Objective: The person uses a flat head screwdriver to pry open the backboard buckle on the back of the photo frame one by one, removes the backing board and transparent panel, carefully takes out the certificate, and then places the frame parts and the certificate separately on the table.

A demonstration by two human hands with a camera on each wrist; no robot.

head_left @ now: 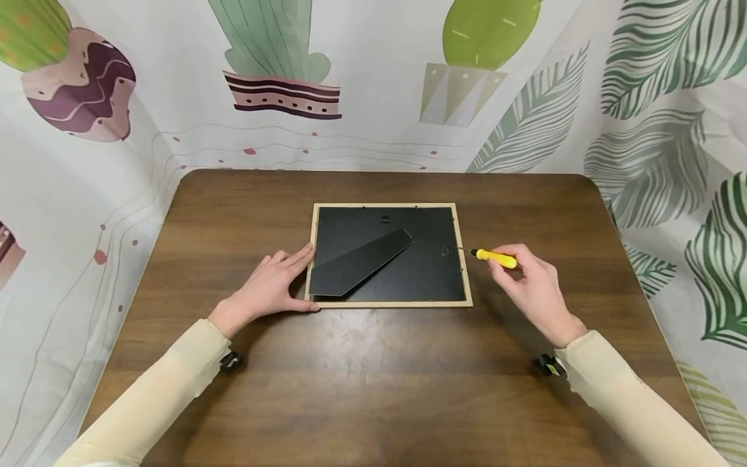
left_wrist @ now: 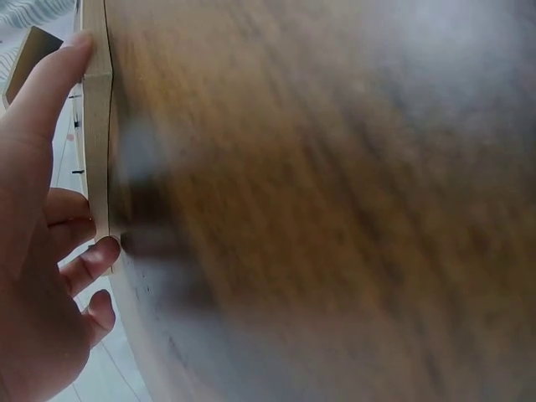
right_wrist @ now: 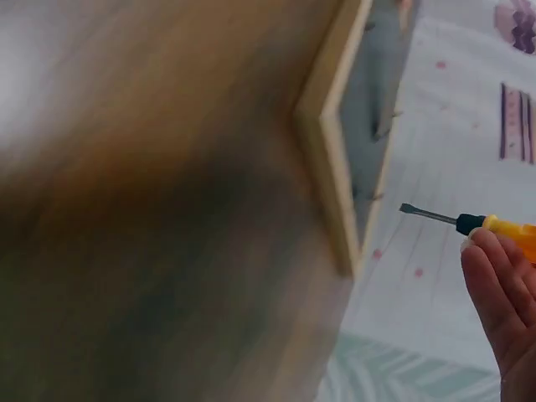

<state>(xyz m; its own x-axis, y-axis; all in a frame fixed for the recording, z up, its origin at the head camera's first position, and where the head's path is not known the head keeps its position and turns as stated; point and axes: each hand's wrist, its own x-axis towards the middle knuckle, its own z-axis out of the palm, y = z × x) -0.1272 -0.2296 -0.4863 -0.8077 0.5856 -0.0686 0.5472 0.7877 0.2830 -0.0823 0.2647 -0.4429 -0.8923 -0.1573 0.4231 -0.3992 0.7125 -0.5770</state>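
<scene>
A picture frame (head_left: 390,303) with a pale wooden rim lies face down mid-table, its black backing board and folded stand (head_left: 358,262) up. My left hand (head_left: 274,282) rests flat against the frame's left edge (left_wrist: 97,126), fingers straight, thumb along the near corner. My right hand (head_left: 528,279) grips a small yellow-handled screwdriver (head_left: 496,258), its metal tip (right_wrist: 427,215) pointing left over the frame's right rim (right_wrist: 328,167). Small metal tabs show along that inner edge in the right wrist view.
The brown wooden table (head_left: 373,383) has rounded far corners and is bordered on three sides by a curtain (head_left: 362,84) printed with cacti and leaves. Bare tabletop lies in front of the frame and on both sides.
</scene>
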